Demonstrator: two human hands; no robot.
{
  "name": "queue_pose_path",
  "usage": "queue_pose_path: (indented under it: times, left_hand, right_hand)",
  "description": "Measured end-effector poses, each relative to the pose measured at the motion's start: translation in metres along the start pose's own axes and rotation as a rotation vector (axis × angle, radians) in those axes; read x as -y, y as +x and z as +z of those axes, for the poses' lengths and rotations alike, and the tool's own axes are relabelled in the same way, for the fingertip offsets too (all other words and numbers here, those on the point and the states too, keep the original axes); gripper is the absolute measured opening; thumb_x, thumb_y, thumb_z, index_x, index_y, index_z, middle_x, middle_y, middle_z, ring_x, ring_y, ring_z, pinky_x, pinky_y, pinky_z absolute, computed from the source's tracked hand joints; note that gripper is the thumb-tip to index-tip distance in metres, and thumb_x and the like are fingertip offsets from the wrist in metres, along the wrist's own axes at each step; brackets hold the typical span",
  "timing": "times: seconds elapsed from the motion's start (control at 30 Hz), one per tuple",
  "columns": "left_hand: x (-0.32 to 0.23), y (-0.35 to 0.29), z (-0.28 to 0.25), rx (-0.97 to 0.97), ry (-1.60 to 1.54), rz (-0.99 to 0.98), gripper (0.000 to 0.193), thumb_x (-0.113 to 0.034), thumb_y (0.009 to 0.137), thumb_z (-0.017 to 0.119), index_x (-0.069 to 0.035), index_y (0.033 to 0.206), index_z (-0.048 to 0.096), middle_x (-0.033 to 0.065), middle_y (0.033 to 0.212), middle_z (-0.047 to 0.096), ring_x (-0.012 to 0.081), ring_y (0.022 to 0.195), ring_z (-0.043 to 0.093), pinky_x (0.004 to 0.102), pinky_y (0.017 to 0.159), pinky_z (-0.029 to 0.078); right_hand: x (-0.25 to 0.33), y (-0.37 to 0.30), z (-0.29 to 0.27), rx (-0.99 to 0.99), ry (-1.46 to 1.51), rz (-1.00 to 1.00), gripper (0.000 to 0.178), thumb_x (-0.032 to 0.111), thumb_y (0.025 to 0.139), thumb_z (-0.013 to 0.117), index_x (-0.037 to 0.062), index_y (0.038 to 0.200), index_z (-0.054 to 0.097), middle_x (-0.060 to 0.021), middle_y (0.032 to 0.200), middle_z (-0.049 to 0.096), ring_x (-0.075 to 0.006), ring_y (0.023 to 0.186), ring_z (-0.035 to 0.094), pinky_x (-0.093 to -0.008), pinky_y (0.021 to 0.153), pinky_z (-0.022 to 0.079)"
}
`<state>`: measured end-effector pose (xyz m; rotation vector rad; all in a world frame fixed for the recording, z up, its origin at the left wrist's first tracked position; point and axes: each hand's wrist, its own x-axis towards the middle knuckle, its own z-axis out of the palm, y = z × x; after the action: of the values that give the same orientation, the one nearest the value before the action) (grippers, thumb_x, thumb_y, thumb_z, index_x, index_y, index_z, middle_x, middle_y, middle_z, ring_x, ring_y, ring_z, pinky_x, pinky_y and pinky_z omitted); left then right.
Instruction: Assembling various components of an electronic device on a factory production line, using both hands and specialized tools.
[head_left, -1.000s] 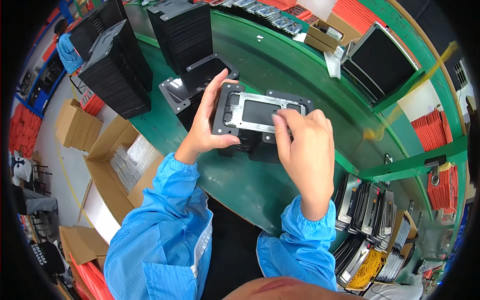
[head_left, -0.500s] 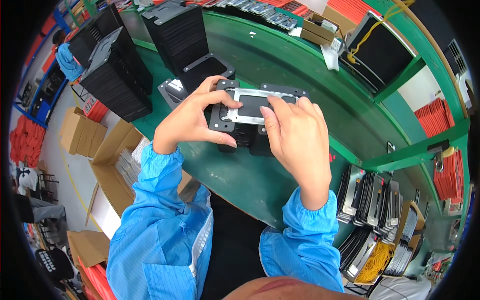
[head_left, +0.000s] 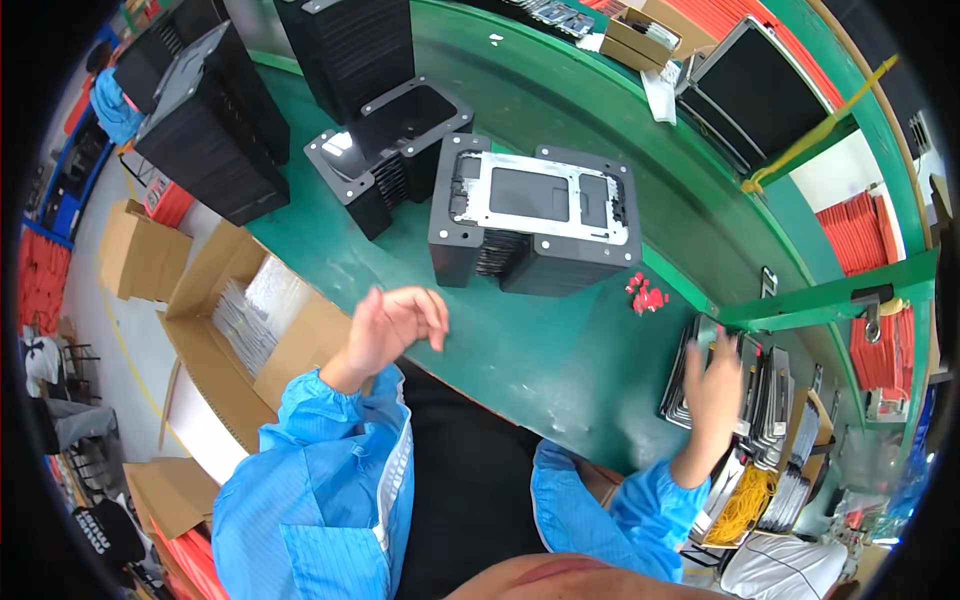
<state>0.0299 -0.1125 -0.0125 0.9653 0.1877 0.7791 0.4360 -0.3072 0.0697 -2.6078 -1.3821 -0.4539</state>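
Note:
A metal phone-like frame with a whitish rim (head_left: 481, 190) lies in the top tray of a low stack of black trays (head_left: 570, 272) on the green bench. Neither hand touches it. My left hand (head_left: 393, 325) hovers near the bench's front edge, holding nothing, with its fingers loosely bent and apart. On the right, my right hand (head_left: 714, 385) is over the rows of thin black and silver flat parts (head_left: 765, 395). Its fingers are stretched and apart, somewhat blurred, and nothing shows in them. Small red pieces (head_left: 648, 297) lie between the tray stack and these rows.
Behind left, another low tray stack holds a glossy dark panel (head_left: 412, 112). Tall black tray stacks (head_left: 215, 130) stand beyond it. An open carton (head_left: 205, 350) is at my left. A green metal bar (head_left: 830, 318) crosses at right, above yellow strands (head_left: 745, 505).
Both hands have left the whitish-rimmed frame, which stays in the tray. My left hand has drawn back toward me; my right hand has moved right to the flat parts.

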Motion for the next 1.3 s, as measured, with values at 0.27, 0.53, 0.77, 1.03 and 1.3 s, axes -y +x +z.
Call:
queue_pose_path:
  times: [0.27,0.53,0.77,1.03,1.3]
  left_hand:
    - [0.045,0.03,0.069,0.331,0.102,-0.4,0.048,-0.042,0.108,0.049,0.002,0.125,0.06,0.0173,0.121,0.062,0.0246,0.103,0.065,0.0403,0.093,0.052]
    - [0.077,0.044,0.135,0.341,0.239,-0.049,0.087,-0.025,0.101,0.071,-0.008,0.167,0.017,0.0176,0.155,0.041,0.0259,0.124,0.058,0.0393,0.099,0.052]
    - [0.064,0.03,0.119,0.416,0.677,0.065,0.09,-0.024,0.096,0.076,-0.01,0.168,0.022,0.0216,0.155,0.039,0.0365,0.128,0.057,0.0421,0.098,0.054]
    - [0.051,0.036,0.098,0.356,1.132,0.457,0.093,-0.013,0.087,0.083,-0.003,0.162,0.029,0.0247,0.15,0.042,0.0413,0.122,0.059,0.045,0.093,0.057]
    - [0.043,0.036,0.088,0.33,0.854,0.209,0.087,-0.011,0.088,0.081,-0.005,0.161,0.033,0.0227,0.147,0.047,0.0376,0.119,0.062,0.0423,0.092,0.057]
  right_hand:
    - [0.009,-0.06,0.017,-0.057,0.196,0.114,0.037,0.002,0.096,0.064,-0.006,0.133,0.065,-0.0294,0.128,0.069,-0.0439,0.119,0.068,-0.0446,0.101,0.055]
    - [0.103,-0.099,-0.017,-0.195,0.952,0.014,0.023,-0.002,0.1,0.06,-0.0065,0.118,0.073,-0.0225,0.12,0.075,-0.0303,0.112,0.074,-0.038,0.097,0.056]
    - [0.144,-0.075,-0.028,0.022,1.779,0.264,0.024,0.005,0.104,0.063,0.0,0.127,0.061,-0.0088,0.113,0.07,-0.0173,0.101,0.067,-0.0319,0.091,0.054]
    - [0.154,-0.068,-0.007,0.143,1.88,0.24,0.02,0.013,0.105,0.065,0.0038,0.119,0.056,-0.0071,0.122,0.063,-0.0166,0.11,0.062,-0.0309,0.1,0.049]
    - [0.129,-0.031,-0.031,0.535,1.911,-0.33,0.008,0.006,0.104,0.064,0.0019,0.111,0.061,-0.0043,0.116,0.061,-0.0117,0.106,0.059,-0.0276,0.092,0.05]
